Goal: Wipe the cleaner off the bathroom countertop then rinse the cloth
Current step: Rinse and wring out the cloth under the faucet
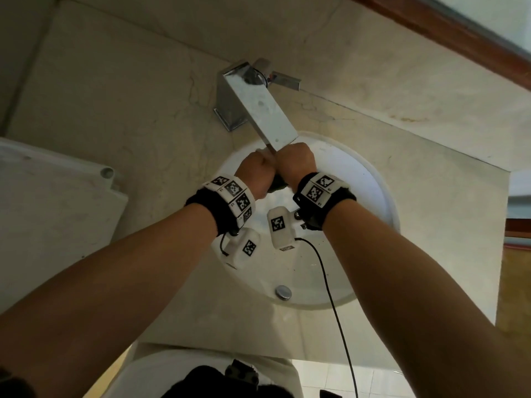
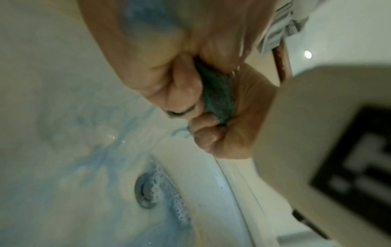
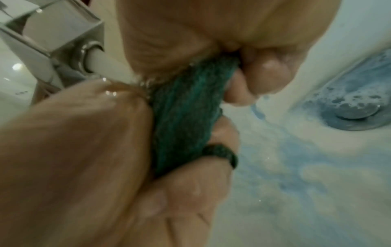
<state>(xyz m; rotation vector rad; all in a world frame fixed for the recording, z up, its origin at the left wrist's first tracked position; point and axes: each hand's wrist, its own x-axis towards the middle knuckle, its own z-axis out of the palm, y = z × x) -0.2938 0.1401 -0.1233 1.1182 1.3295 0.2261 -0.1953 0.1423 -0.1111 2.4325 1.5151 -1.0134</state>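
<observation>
We see a square chrome faucet (image 1: pixel 258 110) standing behind a round white basin (image 1: pixel 370 179), its flat spout reaching out over the bowl and its lever handle (image 1: pixel 284 80) turned off to the right. A white stream of water (image 3: pixel 105 65) runs from the spout's outlet. A metal drain plug (image 1: pixel 283 292) sits at the near side of the bowl. To the left lies a white slab-like lid (image 1: pixel 51 196). A wooden frame (image 1: pixel 448 33) crosses the upper right corner, and pale floor tiles (image 1: pixel 344 380) show below. A black cable (image 1: pixel 330 285) trails down across the basin.
</observation>
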